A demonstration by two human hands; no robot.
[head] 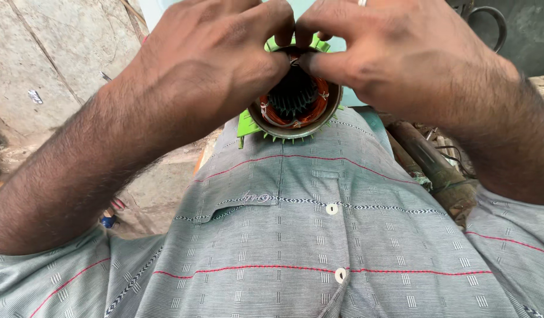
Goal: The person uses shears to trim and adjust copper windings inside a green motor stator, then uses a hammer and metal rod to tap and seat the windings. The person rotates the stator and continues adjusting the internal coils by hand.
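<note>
Fingertips of both hands, left (216,56) and right (395,53), pinch together at the far rim of the stator (294,100) we rest against our shirt (319,235), so we work gently around its copper windings (283,116).

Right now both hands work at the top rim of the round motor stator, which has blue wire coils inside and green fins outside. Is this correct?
Not quite: in the head view the coils inside the stator are copper-orange, not blue. The rest holds: the left hand and right hand both pinch at its top rim, and the outside fins are green.
</note>
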